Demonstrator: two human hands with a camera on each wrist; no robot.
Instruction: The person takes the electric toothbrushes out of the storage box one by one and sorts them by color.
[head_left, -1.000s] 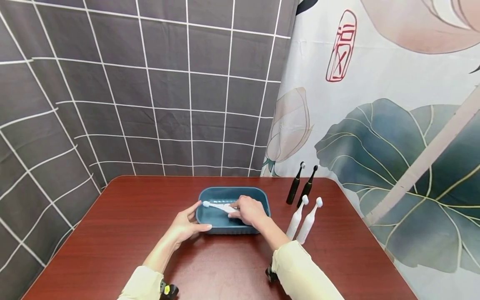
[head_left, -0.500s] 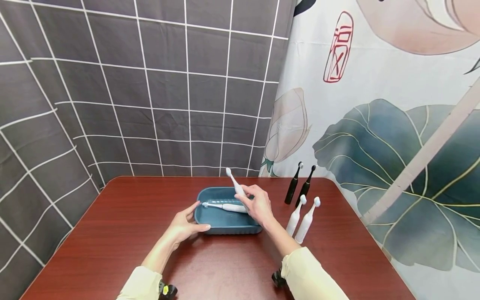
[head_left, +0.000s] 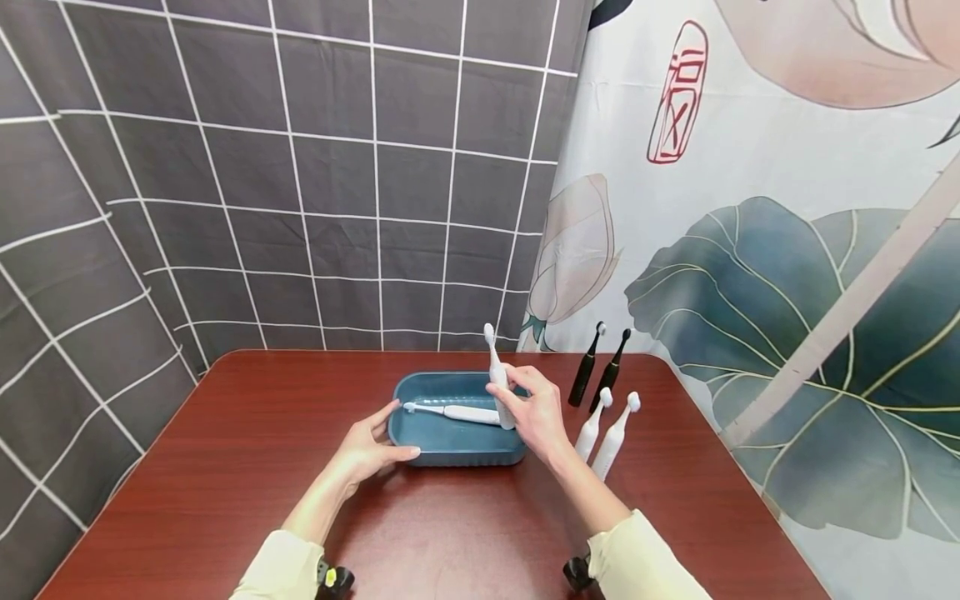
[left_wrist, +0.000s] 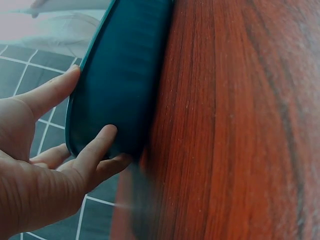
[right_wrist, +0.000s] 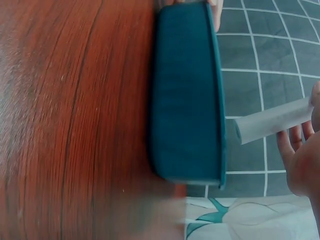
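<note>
My right hand pinches a white electric toothbrush by its handle. Its brush head points up, and the handle's base is raised over the right end of the blue plastic basket. Inside that basket lies a second white electric toothbrush, head to the left. At the basket's left end my left hand holds on, thumb at the near corner and fingers along the end. In the left wrist view, fingertips press the basket's outer wall. The right wrist view shows the held toothbrush's handle beside the rim.
Two white electric toothbrushes stand upright on the red-brown table, right of my right hand. Behind them stand two black electric toothbrushes. A grey gridded curtain and a floral curtain hang behind the table.
My right hand has lifted one white electric toothbrush out of the basket, moved right and turned it upright. The other stays lying inside. My left hand keeps its place on the basket.
</note>
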